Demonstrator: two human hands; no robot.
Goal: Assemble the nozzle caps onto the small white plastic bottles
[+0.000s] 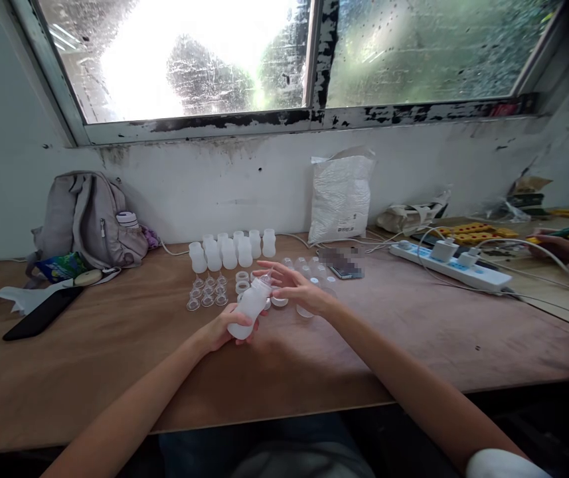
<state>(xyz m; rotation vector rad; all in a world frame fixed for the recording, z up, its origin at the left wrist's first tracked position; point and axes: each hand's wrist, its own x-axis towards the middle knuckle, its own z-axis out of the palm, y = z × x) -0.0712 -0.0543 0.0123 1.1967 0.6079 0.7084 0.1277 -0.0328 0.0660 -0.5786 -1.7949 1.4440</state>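
Observation:
A frosted white baby bottle (250,309) is tilted in my left hand (222,330), whose thumb and fingers wrap round its lower body. The bottle's clear nipple points up and to the right. Beside that top end is my right hand (300,289), its fingers stretched and apart around the nipple; whether they touch it I cannot tell. Behind the hands stand several more frosted bottles (228,253) in rows. Clear nipples (208,291) lie in a grid to the left, with white collar rings (242,287) next to them. Clear caps (317,269) sit partly hidden behind my right hand.
A grey backpack (87,219) and a black flat case (42,315) are at left. A white plastic bag (341,196) leans on the wall near a phone (346,265). Right of these lies a power strip (451,265) with cables. Another person's hand (563,249) holds a tool at far right.

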